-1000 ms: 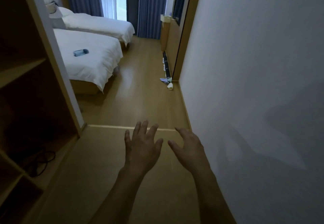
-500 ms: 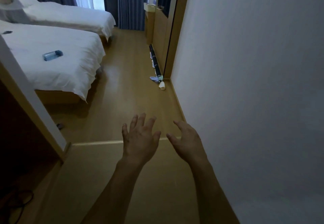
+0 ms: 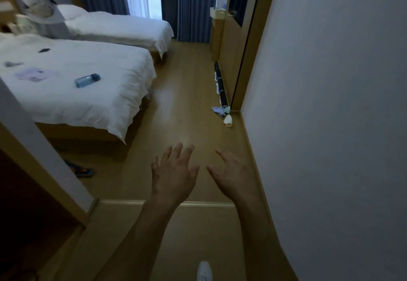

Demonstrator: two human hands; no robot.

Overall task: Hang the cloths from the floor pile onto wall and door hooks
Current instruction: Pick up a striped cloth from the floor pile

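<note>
A small pile of cloths (image 3: 222,113), blue, green and cream, lies on the wooden floor against the wall corner ahead on the right. My left hand (image 3: 174,174) and my right hand (image 3: 233,174) are stretched out in front of me, side by side, fingers spread, both empty. The pile is well beyond both hands. No hooks are in view.
The white wall (image 3: 330,104) runs along my right. A bed (image 3: 72,87) with a water bottle (image 3: 87,80) and small cloth items stands at the left, a second bed behind it. A slipper (image 3: 81,169) lies by the bed. A wooden partition (image 3: 39,159) is at near left.
I have moved forward out of the entry, past the floor threshold. The shelf unit at the left has slid out of view and the cloth pile is closer. Both hands stay open.
</note>
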